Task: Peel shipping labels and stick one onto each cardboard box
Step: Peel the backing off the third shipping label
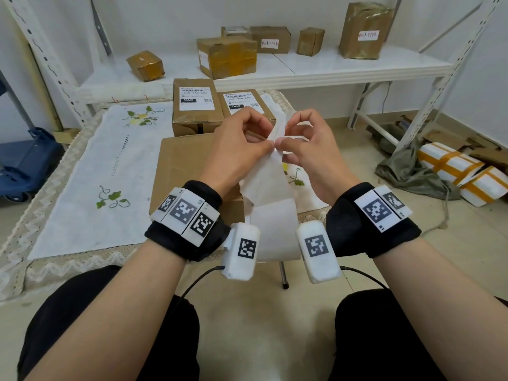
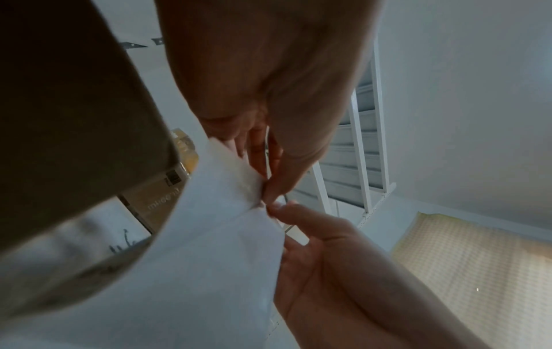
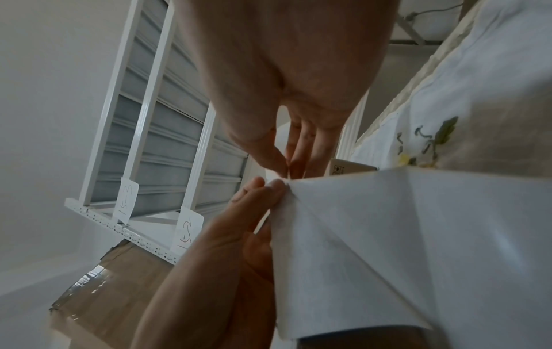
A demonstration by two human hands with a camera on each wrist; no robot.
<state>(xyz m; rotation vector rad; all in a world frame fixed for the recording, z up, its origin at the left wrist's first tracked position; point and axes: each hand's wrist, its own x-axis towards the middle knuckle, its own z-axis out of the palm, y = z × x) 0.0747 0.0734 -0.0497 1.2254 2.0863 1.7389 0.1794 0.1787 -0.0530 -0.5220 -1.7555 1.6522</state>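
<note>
Our left hand [image 1: 242,144] and right hand [image 1: 305,149] pinch the label strip [image 1: 270,193] together, both grips clamped on its corner, above the unlabelled cardboard box [image 1: 181,166].

Plain white walls [image 1: 165,12] close the room behind and to the right. A white metal shelf rack [image 1: 302,66] with perforated uprights stands against the back wall, its white board running across the view. Below, the floor [image 1: 258,312] is pale beige tile with a soft sheen. A low tabletop [image 1: 16,273] at the left carries a white cloth [image 1: 90,171] embroidered with green vines and yellow fruit, edged in cream zigzag lace. A blue cart [image 1: 24,163] sits at the far left. On the floor at the right lie an olive-green sack [image 1: 406,171], flattened cardboard scraps [image 1: 450,138] and white parcels [image 1: 464,171] banded with orange tape. The light is even and diffuse.
</note>
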